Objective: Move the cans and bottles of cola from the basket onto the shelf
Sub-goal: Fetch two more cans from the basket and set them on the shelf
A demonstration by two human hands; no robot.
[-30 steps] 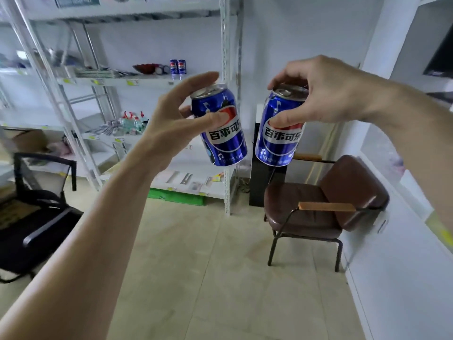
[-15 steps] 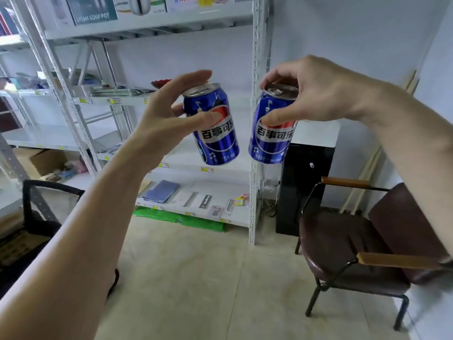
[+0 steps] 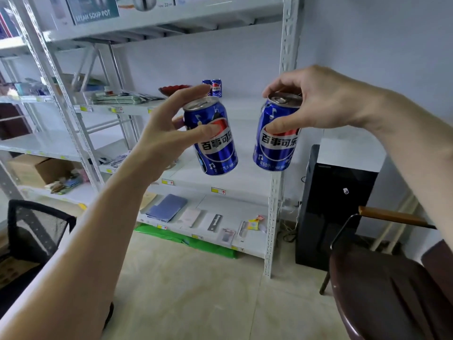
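My left hand (image 3: 161, 133) grips a blue cola can (image 3: 214, 146) by its side, tilted a little. My right hand (image 3: 316, 101) holds a second blue cola can (image 3: 277, 146) from above by its top rim. Both cans hang in the air in front of a white metal shelf (image 3: 240, 106). Two more blue cola cans (image 3: 215, 87) stand upright at the back of that shelf's middle level, beside a red dish (image 3: 171, 89). No basket is in view.
The shelf's right post (image 3: 282, 168) stands just behind the right can. A black cabinet (image 3: 328, 204) and a brown armchair (image 3: 392, 290) are at the right. A black mesh chair (image 3: 31, 231) sits at the left. Papers and small items lie on the lower shelves.
The shelf has come closer and larger in view. The two cans on its middle level, hidden half a second ago, show again. Both hands still hold their cans, now slightly farther apart.
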